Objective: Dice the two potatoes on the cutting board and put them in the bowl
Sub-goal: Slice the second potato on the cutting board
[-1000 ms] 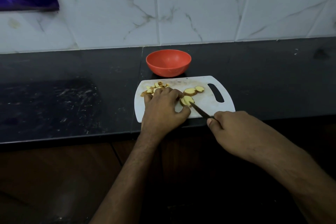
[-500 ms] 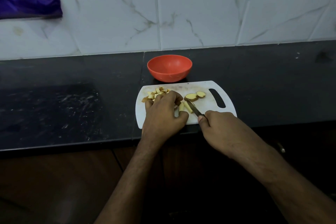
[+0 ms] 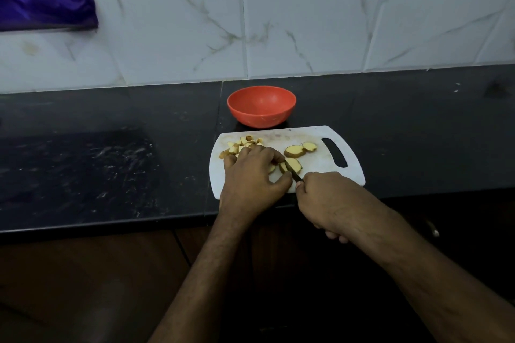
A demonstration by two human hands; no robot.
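Head view, left to right. Diced potato pieces [image 3: 239, 145] lie heaped at the far-left of the white cutting board [image 3: 323, 164]. Left hand [image 3: 252, 175] rests palm-down, fingers curled over the potato slice being cut [image 3: 293, 165], fingertips just left of the blade. Knife [image 3: 292, 171] points away and leftward, its blade crossing that slice; right hand [image 3: 328, 200] grips the handle, fingers wrapped closed. Two uncut slices [image 3: 299, 150] lie just beyond, to the right. Orange bowl [image 3: 261, 106] sits behind the board, apparently empty. Judgement: next cut falls immediately right of the left fingertips; little margin.
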